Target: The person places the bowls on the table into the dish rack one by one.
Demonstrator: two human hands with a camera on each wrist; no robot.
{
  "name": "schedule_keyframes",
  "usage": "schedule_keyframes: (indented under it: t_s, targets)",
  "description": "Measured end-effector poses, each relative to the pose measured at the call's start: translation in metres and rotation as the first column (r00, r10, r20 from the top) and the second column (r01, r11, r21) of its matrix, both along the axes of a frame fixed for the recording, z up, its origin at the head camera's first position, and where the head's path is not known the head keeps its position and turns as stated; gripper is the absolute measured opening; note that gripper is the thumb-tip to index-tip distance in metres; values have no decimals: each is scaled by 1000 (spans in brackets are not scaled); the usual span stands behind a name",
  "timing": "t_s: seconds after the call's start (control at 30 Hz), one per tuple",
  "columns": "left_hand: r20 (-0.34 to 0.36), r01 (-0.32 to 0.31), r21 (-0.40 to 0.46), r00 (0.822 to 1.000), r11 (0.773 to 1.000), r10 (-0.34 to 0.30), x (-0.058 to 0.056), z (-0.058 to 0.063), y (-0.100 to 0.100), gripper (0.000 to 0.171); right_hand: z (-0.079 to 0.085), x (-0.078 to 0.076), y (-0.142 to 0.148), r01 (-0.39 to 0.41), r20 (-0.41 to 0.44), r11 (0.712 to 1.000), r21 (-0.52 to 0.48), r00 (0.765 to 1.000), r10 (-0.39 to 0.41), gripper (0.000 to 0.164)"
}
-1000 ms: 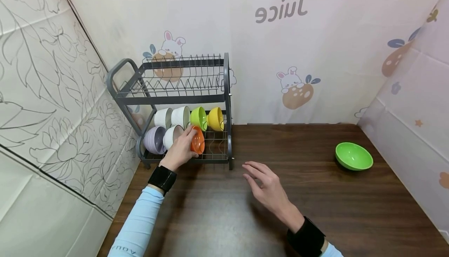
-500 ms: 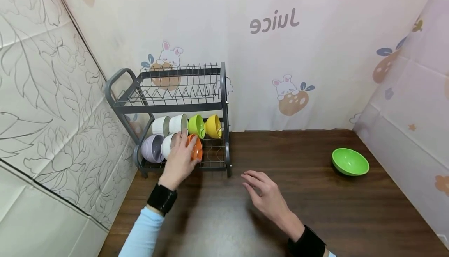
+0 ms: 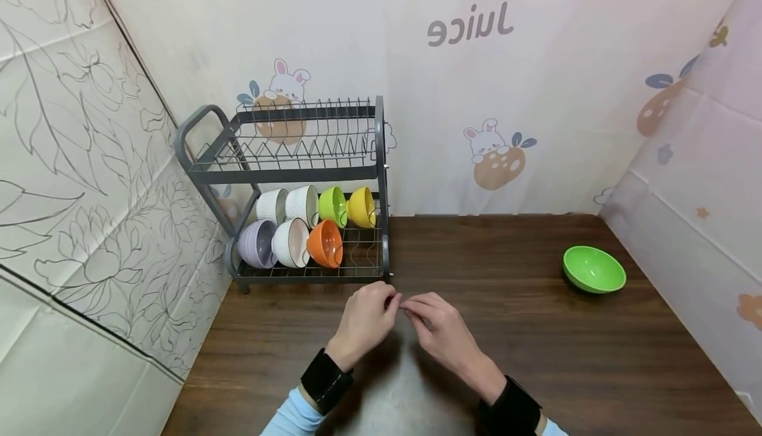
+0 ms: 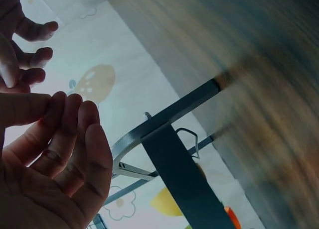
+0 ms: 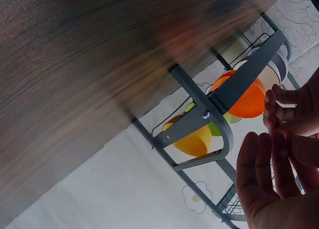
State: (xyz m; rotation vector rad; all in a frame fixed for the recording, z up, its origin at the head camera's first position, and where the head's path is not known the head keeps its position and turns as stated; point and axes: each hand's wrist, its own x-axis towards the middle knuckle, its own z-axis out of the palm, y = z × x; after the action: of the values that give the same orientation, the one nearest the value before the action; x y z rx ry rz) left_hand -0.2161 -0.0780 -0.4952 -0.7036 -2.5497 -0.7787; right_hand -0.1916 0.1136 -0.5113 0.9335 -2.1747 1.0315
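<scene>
My left hand (image 3: 366, 317) and right hand (image 3: 443, 333) meet fingertip to fingertip in front of the rack's right end. In the left wrist view the left hand's fingers (image 4: 75, 139) are loosely bent with nothing in them. The right hand's fingers (image 5: 266, 164) also bend softly around no object. Behind the hands, an orange bowl (image 3: 325, 244) leans on its side in the lower tier of a dark grey dish rack (image 3: 286, 174). Left of it sit a white bowl (image 3: 292, 243) and nested lilac bowls (image 3: 253, 244).
The lower tier's back row holds two ribbed white bowls (image 3: 301, 204), a lime green bowl (image 3: 333, 206) and a yellow bowl (image 3: 361, 208). Far right on the brown table (image 3: 476, 251) stands a bright green bowl (image 3: 594, 269). Patterned walls close off the back and sides.
My left hand has let go of the orange bowl and moved right and back towards me, to the right hand. The orange bowl stays in the rack. The right hand has barely moved.
</scene>
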Motion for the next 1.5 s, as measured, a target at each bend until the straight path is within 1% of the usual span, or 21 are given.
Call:
schedule_keyframes:
  t_s: [0.13, 0.27, 0.4, 0.47, 0.53, 0.6, 0.7, 0.8, 0.87, 0.93, 1.0, 1.03, 1.07, 1.17, 1.27, 1.37, 1.43, 1.5]
  targets:
    - [21, -4, 10, 1000, 1000, 4, 3, -4, 1, 20, -2, -2, 5, 19, -9, 1000, 14, 1000, -19, 24]
    - [50, -13, 13, 999, 1000, 13, 3, -4, 1, 21, -4, -8, 22, 71, -1, 997, 41, 997, -71, 28]
    - [80, -12, 21, 997, 1000, 10, 2, -2, 1, 18, -6, -17, 52, 163, 7, 982, 98, 986, -164, 28]
    - [95, -6, 20, 995, 1000, 4, 2, -1, 1, 18, -7, -22, 73, 239, 11, 963, 126, 970, -242, 26]
    - [107, 1, 21, 994, 1000, -3, 1, 0, 2, 18, -8, -27, 100, 332, 19, 931, 150, 941, -338, 25]
    - [114, 0, 21, 993, 1000, -3, 1, 0, 2, 18, -10, -32, 128, 423, 46, 890, 168, 899, -436, 23]
    - [121, -6, 13, 993, 1000, 5, 2, 0, 2, 17, -15, -38, 169, 543, 96, 819, 185, 819, -565, 22]
    - [119, -11, 4, 993, 1000, 10, 2, -1, 1, 17, -20, -41, 205, 635, 160, 744, 205, 729, -666, 25]
    - [115, -12, -1, 993, 1000, 12, 2, -1, 2, 17, -22, -41, 224, 679, 214, 694, 238, 661, -719, 29]
    - [116, -13, -1, 993, 1000, 13, 2, -1, 2, 17, -25, -40, 239, 704, 269, 655, 274, 598, -755, 31]
    - [114, -15, -4, 993, 1000, 15, 2, -1, 3, 18, -28, -38, 251, 716, 310, 628, 304, 549, -776, 33]
    - [113, -17, -8, 993, 1000, 18, 3, -1, 3, 18, -30, -37, 255, 718, 328, 619, 318, 529, -783, 34]
    - [113, -18, -11, 993, 1000, 20, 3, -2, 3, 18, -31, -37, 258, 721, 340, 610, 328, 513, -788, 34]
    - [106, -23, -15, 994, 1000, 24, 3, -2, 2, 19, -33, -37, 264, 725, 360, 593, 350, 481, -800, 35]
    - [103, -24, -11, 994, 1000, 25, 4, -2, 2, 19, -31, -39, 267, 731, 364, 577, 364, 458, -811, 33]
    - [108, -21, -4, 994, 1000, 21, 4, -1, 2, 18, -30, -41, 270, 739, 359, 564, 369, 446, -820, 33]
    - [116, -18, 0, 993, 1000, 17, 4, -1, 2, 17, -30, -42, 271, 742, 353, 560, 367, 446, -822, 33]
    - [124, -16, 3, 992, 1000, 15, 4, -1, 2, 17, -30, -42, 273, 739, 351, 565, 367, 452, -820, 34]
